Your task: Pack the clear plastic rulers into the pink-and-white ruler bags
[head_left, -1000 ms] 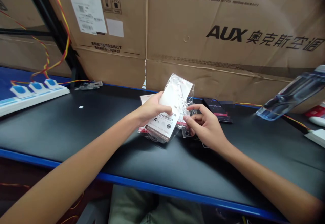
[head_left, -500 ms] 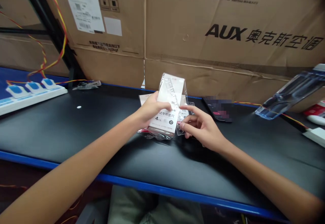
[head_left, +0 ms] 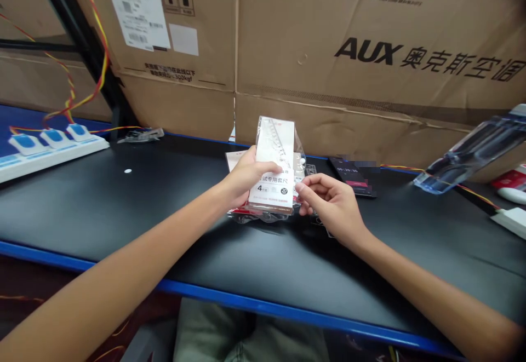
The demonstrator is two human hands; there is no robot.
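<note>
My left hand grips a clear plastic bag holding a white-carded ruler set, which stands nearly upright above the black tabletop. Printed Chinese text and a "20" mark show on its card. My right hand is at the bag's right edge, thumb and index fingertips pinching the plastic. A pale card lies behind the bag, and a small clear packet lies to its right, partly hidden by my right hand.
A black phone lies right of my hands. Left stands a white power strip with blue switches and red-yellow wires. Right lie a clear plastic package and a white mouse. Cardboard boxes rise behind the table.
The ruler set has turned from leaning right to nearly upright in my left hand. My right hand has closed in on the bag's right edge.
</note>
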